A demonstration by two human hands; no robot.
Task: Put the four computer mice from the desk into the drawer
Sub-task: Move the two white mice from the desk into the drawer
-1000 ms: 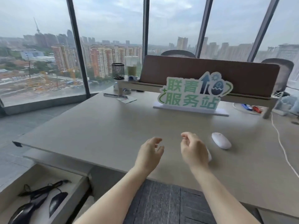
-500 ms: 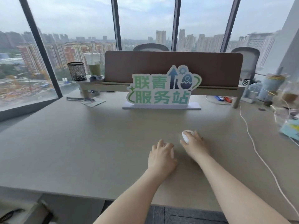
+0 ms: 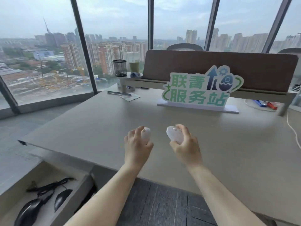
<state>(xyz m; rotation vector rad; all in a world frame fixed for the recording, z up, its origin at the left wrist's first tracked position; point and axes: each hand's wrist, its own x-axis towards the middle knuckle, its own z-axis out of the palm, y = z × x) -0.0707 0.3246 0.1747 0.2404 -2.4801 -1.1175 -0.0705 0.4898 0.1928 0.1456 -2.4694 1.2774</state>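
My left hand (image 3: 138, 144) grips a white mouse (image 3: 146, 134), held a little above the grey desk (image 3: 91, 124). My right hand (image 3: 185, 144) grips a second white mouse (image 3: 173, 134), tilted with its scroll wheel facing me. Both hands hover over the desk's middle, side by side. At the lower left the drawer (image 3: 76, 193) stands open. Two black mice lie inside it: a larger one (image 3: 30, 211) with a coiled cable and a smaller one (image 3: 62, 197) to its right.
A green and white sign (image 3: 202, 90) stands at the back of the desk before a brown divider (image 3: 219, 67). A mesh pen cup (image 3: 120, 68) and papers (image 3: 130, 97) sit back left. A white cable (image 3: 291, 126) runs along the right. Glass windows lie beyond.
Both hands closed on the white mice and lifted them off the desk. The view swung left, so the open drawer is back in sight.
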